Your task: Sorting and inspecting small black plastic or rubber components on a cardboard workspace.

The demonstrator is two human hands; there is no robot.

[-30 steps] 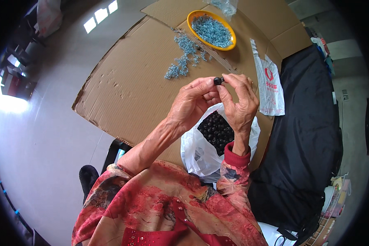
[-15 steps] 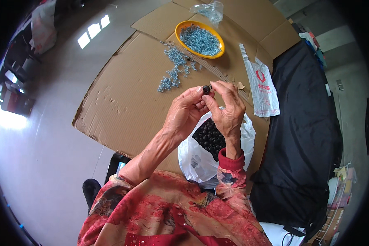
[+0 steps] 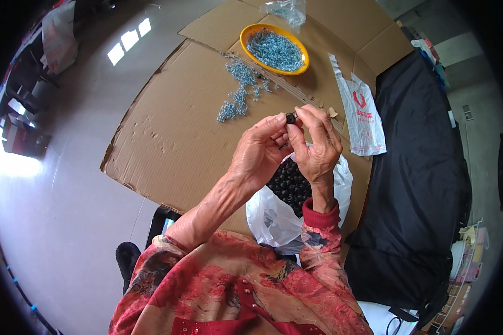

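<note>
My left hand (image 3: 261,149) is closed, its thumb and fingertips pinching a small round black knob-like part (image 3: 290,118). Against the other side of that part, my right hand (image 3: 319,144) closes thumb and forefinger; whatever they pinch is too small to name. Below both hands, a white plastic bag (image 3: 268,215) lies open, full of similar black parts (image 3: 289,184). Beyond the hands, small bluish metal pieces (image 3: 241,78), perhaps screws, are scattered in a loose pile on the cardboard.
A yellow oval bowl (image 3: 305,60) of the same bluish pieces stands on the cardboard sheet (image 3: 167,128). A clear plastic bag (image 3: 288,12) lies behind it. To the right are a flat white printed bag (image 3: 366,120) and a black cloth cover (image 3: 411,167).
Both hands have shifted slightly right in the picture with the black part between them. The whole view has also moved a little. The grip looks much the same.
</note>
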